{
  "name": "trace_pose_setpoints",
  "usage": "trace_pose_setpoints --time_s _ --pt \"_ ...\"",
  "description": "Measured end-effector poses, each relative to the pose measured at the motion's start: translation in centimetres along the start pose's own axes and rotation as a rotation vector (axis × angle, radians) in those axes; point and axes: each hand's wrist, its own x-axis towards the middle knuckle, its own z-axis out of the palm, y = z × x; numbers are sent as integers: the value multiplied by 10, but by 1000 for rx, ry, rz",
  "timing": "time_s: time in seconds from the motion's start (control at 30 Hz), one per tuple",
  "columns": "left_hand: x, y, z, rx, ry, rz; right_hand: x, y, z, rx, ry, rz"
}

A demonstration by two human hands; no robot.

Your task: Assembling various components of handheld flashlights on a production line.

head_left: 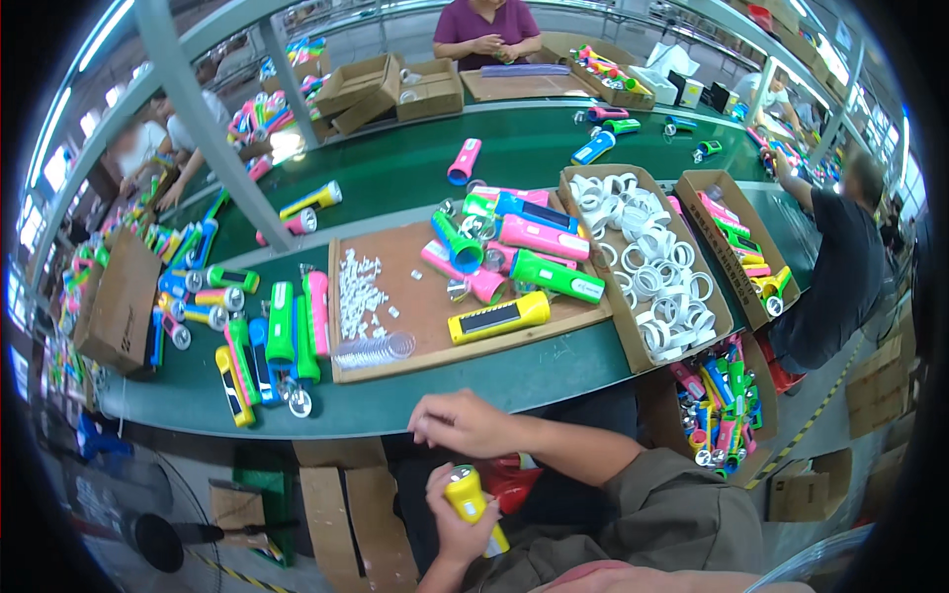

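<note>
My left hand (454,526) is wrapped round a yellow flashlight (467,497), held upright over my lap with its clear lens end upward. Just above it, at the table's front edge, my right hand (461,422) has its fingers curled together; whatever they may pinch is too small to make out. Beyond, a brown work board (407,346) with a wooden rim bears small white parts (360,296), a row of clear lens discs (376,350) and a heap of pink, green and blue flashlights (539,237). A yellow flashlight body (499,317) lies along the board's front.
Right of the board stands a carton of white rings (647,247), then a carton of flashlights (736,237). More flashlights (282,331) lie at left on the green table (198,400). A full box (727,400) sits below at right. Co-workers (487,30) sit around.
</note>
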Motion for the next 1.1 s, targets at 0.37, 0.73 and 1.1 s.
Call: trace_pose_setpoints --time_s 0.37,0.73,1.1 --pt "74 72 -39 536 177 365 -4 -25 14 -166 121 -411" --pt "83 78 -18 302 98 432 -20 -14 13 166 440 -665" --pt "115 87 -28 300 -86 473 -2 -16 -17 162 454 -672"
